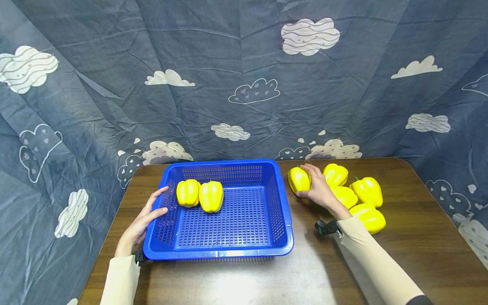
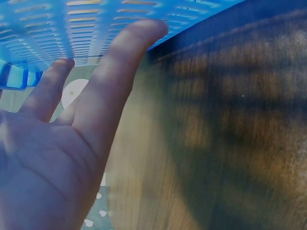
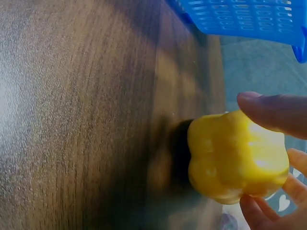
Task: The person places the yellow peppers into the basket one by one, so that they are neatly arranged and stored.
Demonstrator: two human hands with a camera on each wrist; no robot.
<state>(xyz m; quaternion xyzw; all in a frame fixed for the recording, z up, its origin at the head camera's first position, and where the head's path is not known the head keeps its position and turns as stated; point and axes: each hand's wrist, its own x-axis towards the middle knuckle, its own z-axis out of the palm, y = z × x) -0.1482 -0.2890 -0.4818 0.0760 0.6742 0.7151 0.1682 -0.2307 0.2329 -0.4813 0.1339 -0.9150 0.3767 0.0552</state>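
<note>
My right hand [image 1: 317,186] has its thumb and fingers around a yellow bell pepper [image 3: 235,158], just right of a blue plastic basket [image 1: 284,203]. In the right wrist view the thumb lies along one side of that pepper and the fingertips along the other. At the basket's left rim, my left hand [image 1: 142,222] rests with thumb and fingers extended against it, the palm free in the left wrist view. Two yellow bell peppers [image 1: 211,196] sit side by side within the basket, toward its left back.
Several more yellow bell peppers [image 1: 368,191] lie grouped on the brown wooden table [image 1: 415,237], right of and partly behind my right hand. A grey-blue curtain [image 1: 213,55] with white cloud prints hangs behind the table's back edge. The basket's walls stand upright and slotted.
</note>
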